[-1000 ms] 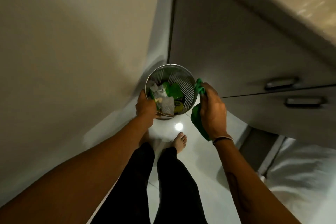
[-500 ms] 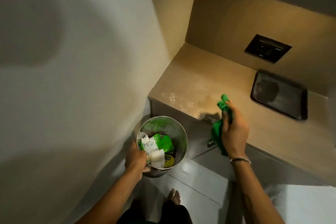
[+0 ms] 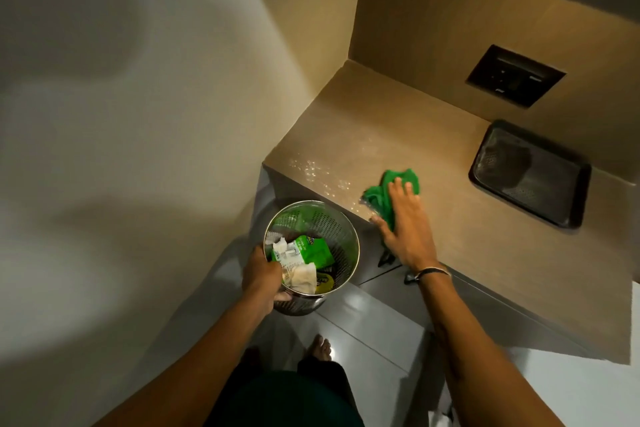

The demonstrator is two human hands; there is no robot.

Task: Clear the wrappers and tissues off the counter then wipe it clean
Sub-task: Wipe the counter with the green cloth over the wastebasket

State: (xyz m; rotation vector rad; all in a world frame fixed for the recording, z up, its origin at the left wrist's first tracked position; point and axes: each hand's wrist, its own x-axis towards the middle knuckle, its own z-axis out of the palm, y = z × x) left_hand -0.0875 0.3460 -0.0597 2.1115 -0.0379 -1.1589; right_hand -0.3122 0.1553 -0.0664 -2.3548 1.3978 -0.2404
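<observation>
Our right hand [image 3: 407, 222] lies flat and open on a green cloth [image 3: 388, 189], pressing it down on the table [image 3: 467, 225] near its front left corner. Our fingers are spread out on top of the cloth, not curled around it. Our left hand [image 3: 263, 279] is closed around the near rim of a shiny metal bin [image 3: 313, 255] with little holes in its wall, and holds it up off the floor, just beside the left end of the table. Inside the bin we can see the wrappers [image 3: 311, 250], one bright green and one yellow and dark, and the white tissues [image 3: 301, 276], all piled together. So we think the first part of the job is done, because no trash shows on the table top. The wiping looks like it is only starting. There are small shiny wet spots [image 3: 318, 172] on the table to the left of the cloth, and these are not yet wiped. The cloth is bunched up and wrinkled, soft and bright green, and part of it hangs over the front edge under our hand. Far to the right sits a dark tray [image 3: 530, 173], well apart from the cloth. On the wall behind it is a dark socket plate [image 3: 516, 80].
</observation>
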